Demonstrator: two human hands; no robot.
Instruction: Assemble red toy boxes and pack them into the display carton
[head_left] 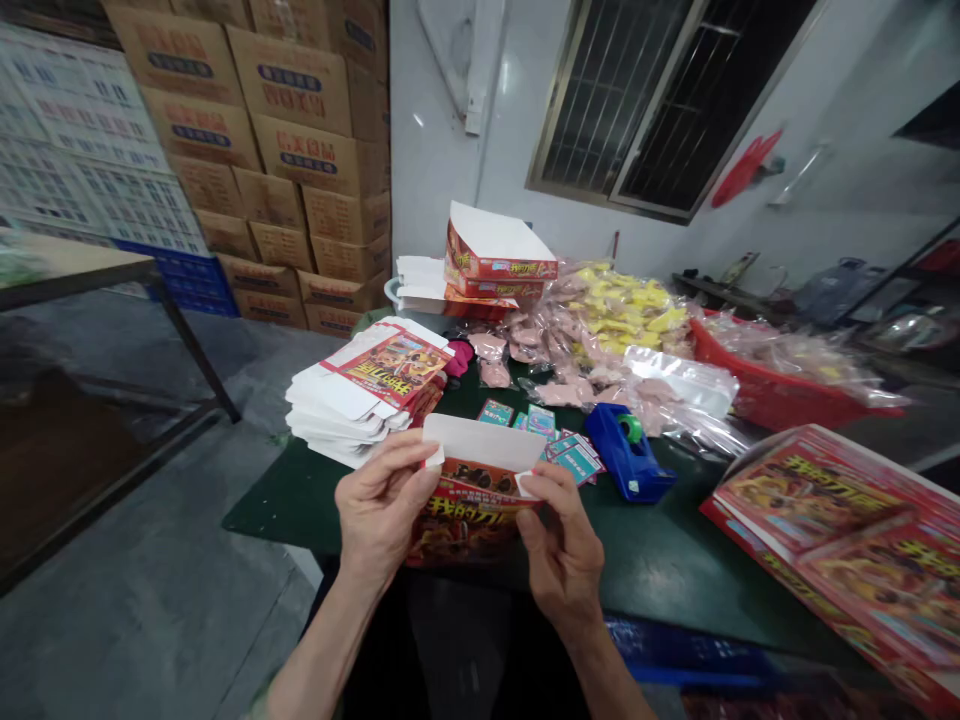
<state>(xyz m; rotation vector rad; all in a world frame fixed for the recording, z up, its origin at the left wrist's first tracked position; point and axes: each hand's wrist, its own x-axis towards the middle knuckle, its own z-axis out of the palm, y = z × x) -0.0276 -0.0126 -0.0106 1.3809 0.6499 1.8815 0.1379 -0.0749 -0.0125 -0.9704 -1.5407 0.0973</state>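
both hands, left hand (pixel 382 505) and right hand (pixel 559 545), are pinching the printed carton (pixel 472 500) closed-fingered at its upper corners above the near bench (pixel 660 560) edge; looking light, thin, crushable.

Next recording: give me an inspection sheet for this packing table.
Surface: dark green table, crowded.
Job's things: printed carton, white flap up, held between left hand and right hand.
Clutter: stack of flat cartons, blue tape dispenser, small cards, bagged goods, red basket.
Grippers: fingers of both hands pinch the carton's sides.
Cables: nothing seen.
Surroundings: stacked brown boxes, barred window.
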